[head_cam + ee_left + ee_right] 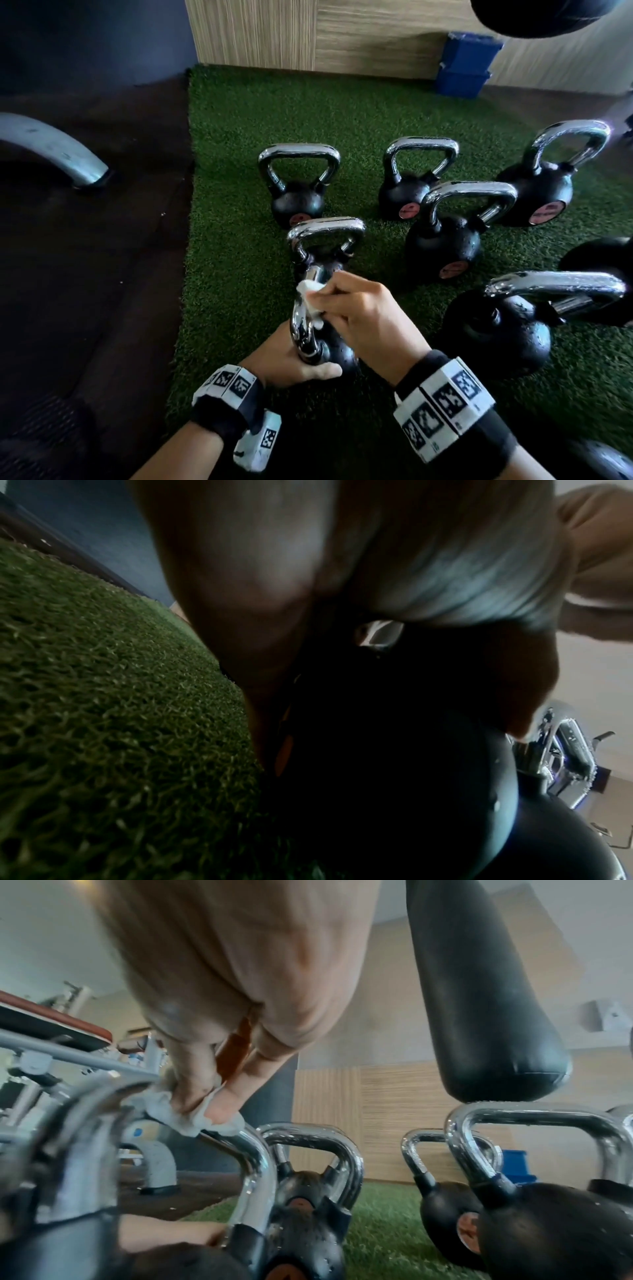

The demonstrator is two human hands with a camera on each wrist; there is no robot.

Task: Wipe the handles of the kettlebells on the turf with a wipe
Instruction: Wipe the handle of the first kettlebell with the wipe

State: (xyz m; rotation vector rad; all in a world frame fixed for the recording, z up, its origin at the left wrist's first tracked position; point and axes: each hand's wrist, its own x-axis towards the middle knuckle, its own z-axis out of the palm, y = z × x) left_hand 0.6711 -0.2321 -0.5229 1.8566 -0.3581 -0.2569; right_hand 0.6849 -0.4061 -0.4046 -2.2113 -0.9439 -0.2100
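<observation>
Several black kettlebells with chrome handles stand on green turf [239, 137]. The nearest kettlebell [337, 353] is tilted, its handle [299, 318] rising at the bottom centre of the head view. My left hand [301, 368] grips it low down where handle meets body; the left wrist view shows only my palm [274, 588] against the dark body [394, 777]. My right hand [322, 298] pinches a crumpled white wipe [310, 298] against the handle's upper part. The right wrist view shows the wipe [192, 1118] on the chrome handle [253, 1164].
Other kettlebells stand behind [298, 185] [411, 178] and to the right [452, 233] [507, 325]. Dark rubber floor [85, 274] with a grey machine leg [54, 150] lies left of the turf. Blue boxes [466, 65] sit by the wood wall. A black punching bag [479, 988] hangs overhead.
</observation>
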